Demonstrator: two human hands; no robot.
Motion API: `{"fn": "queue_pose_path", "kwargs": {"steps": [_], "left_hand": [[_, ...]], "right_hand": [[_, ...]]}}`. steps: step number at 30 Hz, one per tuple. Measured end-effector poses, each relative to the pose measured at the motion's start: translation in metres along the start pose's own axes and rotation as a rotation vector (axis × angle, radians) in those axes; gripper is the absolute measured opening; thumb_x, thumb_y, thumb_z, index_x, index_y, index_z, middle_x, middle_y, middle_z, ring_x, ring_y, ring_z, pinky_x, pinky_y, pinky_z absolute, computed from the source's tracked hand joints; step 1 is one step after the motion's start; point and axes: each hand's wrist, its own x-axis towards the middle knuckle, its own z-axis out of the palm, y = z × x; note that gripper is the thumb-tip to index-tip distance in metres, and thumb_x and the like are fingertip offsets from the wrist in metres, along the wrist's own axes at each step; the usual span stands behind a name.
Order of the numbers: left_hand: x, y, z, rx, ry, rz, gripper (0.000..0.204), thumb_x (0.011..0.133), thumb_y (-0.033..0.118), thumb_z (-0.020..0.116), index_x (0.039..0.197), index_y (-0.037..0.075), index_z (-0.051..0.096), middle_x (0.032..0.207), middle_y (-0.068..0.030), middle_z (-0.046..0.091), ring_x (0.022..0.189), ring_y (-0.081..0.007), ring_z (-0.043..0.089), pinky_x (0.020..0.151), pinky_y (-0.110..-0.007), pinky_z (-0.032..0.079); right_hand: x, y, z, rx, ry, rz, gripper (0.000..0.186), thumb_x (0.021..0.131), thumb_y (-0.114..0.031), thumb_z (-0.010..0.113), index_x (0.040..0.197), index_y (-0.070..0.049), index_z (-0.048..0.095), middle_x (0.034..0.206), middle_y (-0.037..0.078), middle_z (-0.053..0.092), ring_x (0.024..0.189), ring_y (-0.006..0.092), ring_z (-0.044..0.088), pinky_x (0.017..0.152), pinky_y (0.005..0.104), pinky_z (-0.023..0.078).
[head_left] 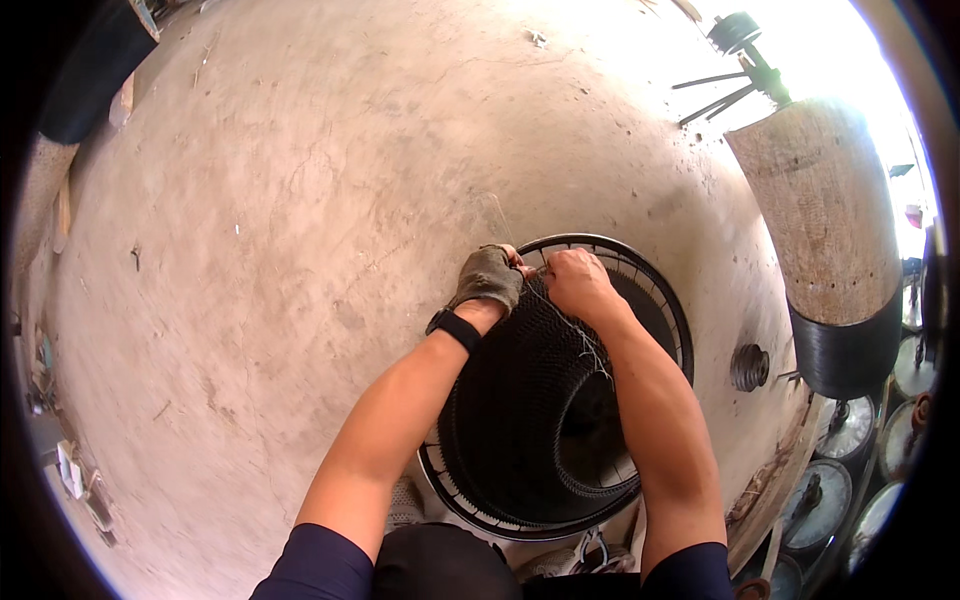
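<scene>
A large black coil of toothed, saw-edged strip (490, 420) sits in front of me inside a round metal-rimmed frame (684, 330). Thin pale wire strands (590, 347) run over the coil toward its central hole. At the far edge of the coil, my left hand (490, 276), in a grey-green fingerless glove, pinches the thin wire. Just to its right, my bare right hand (578, 283) is closed on the same wire, fingers curled in. The two hands nearly touch, and the exact spot between the fingertips is partly hidden.
A wooden cylinder (820, 220) with a black lower band stands at the right. Nearer lie a small ridged spool (749, 367) and several round metal-faced reels (820, 495). A legged metal stand (760, 75) is at the far right. Concrete floor (280, 200) stretches across the left.
</scene>
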Motion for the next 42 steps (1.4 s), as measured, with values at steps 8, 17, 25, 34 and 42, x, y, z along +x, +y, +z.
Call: {"fn": "queue_pose_path", "kwargs": {"steps": [8, 17, 25, 34, 42], "left_hand": [[0.026, -0.028, 0.027, 0.135, 0.001, -0.001, 0.02, 0.078, 0.017, 0.084, 0.076, 0.004, 0.07, 0.066, -0.0079, 0.065, 0.065, -0.017, 0.061, 0.063, -0.035, 0.05], [0.048, -0.013, 0.025, 0.418, -0.036, 0.012, 0.013, 0.076, 0.02, 0.078, 0.077, 0.009, 0.073, 0.08, -0.0134, 0.073, 0.074, -0.028, 0.07, 0.069, -0.041, 0.054], [0.076, 0.007, 0.02, 0.558, -0.277, 0.156, 0.009, 0.079, 0.015, 0.071, 0.083, 0.01, 0.077, 0.085, -0.0134, 0.075, 0.077, -0.0273, 0.071, 0.072, -0.04, 0.055], [0.082, 0.05, 0.009, 0.916, -0.54, 0.424, 0.014, 0.08, 0.015, 0.071, 0.091, 0.012, 0.078, 0.091, -0.0109, 0.076, 0.079, -0.0266, 0.07, 0.073, -0.038, 0.056], [0.12, 0.025, 0.097, 1.097, -0.176, 1.002, 0.022, 0.092, 0.014, 0.059, 0.097, 0.008, 0.079, 0.104, -0.0109, 0.076, 0.097, -0.0263, 0.073, 0.077, -0.042, 0.058]], "right_hand": [[-0.011, -0.002, -0.002, 0.057, -0.015, -0.104, 0.015, 0.083, -0.013, 0.065, 0.083, -0.001, 0.073, 0.086, 0.023, 0.071, 0.092, 0.0397, 0.069, 0.085, 0.0491, 0.054], [-0.013, -0.009, 0.001, 0.052, -0.009, -0.086, 0.015, 0.084, -0.013, 0.066, 0.089, 0.0, 0.071, 0.087, 0.022, 0.071, 0.092, 0.0388, 0.069, 0.085, 0.0483, 0.053], [-0.025, -0.016, 0.019, -0.135, 0.196, -0.239, 0.016, 0.069, -0.005, 0.07, 0.085, -0.002, 0.068, 0.09, 0.016, 0.071, 0.094, 0.032, 0.069, 0.088, 0.0424, 0.05], [-0.03, -0.063, 0.035, -0.545, 0.11, -0.27, 0.019, 0.085, -0.014, 0.062, 0.096, -0.006, 0.075, 0.095, 0.009, 0.071, 0.098, 0.0247, 0.064, 0.089, 0.0378, 0.042], [0.023, -0.104, 0.136, 0.905, 0.399, -0.425, 0.041, 0.104, -0.029, 0.051, 0.14, -0.01, 0.052, 0.14, 0.009, 0.053, 0.131, 0.0197, 0.048, 0.11, 0.0387, 0.038]]}}
